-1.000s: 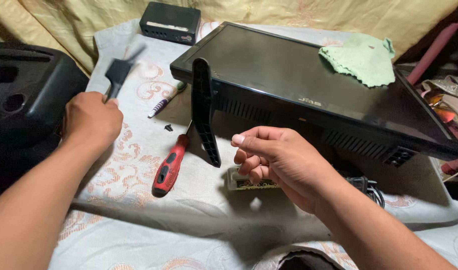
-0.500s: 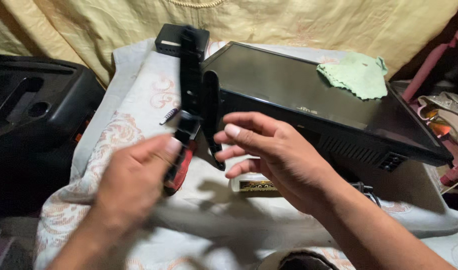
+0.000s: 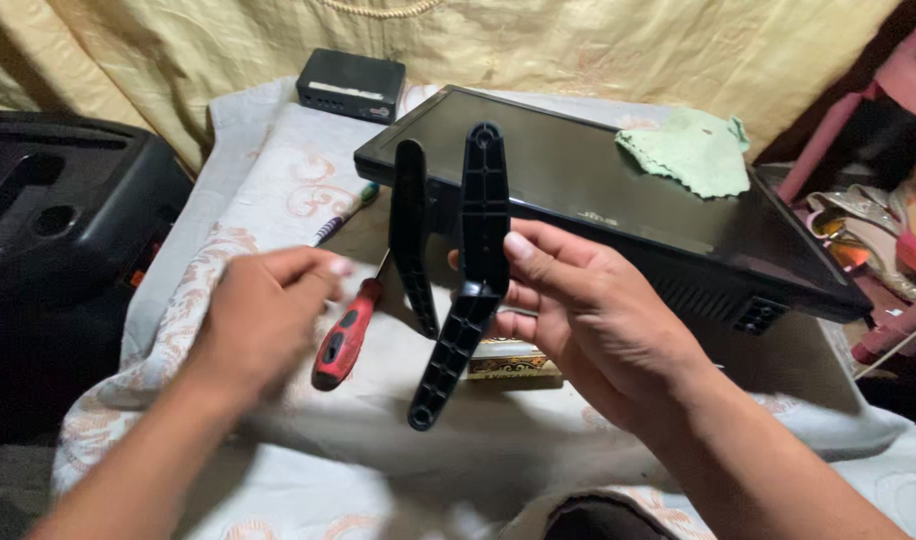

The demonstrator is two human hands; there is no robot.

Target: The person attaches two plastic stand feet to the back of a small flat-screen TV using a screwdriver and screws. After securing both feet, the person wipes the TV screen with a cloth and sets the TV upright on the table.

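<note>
At the left, the left hand (image 3: 263, 305) is seen loosely curled and blurred, nothing being held in it; the red-handled screwdriver (image 3: 344, 335) lies just beside it on the patterned cloth (image 3: 228, 250). To its right, the black stand leg (image 3: 468, 275) is gripped near its bend by the right hand (image 3: 588, 315), thumb pressed across the front; its long axis runs nearly upright, the lower end angled towards the left hand. A second leg (image 3: 410, 235) remains on the monitor (image 3: 618, 200) behind.
</note>
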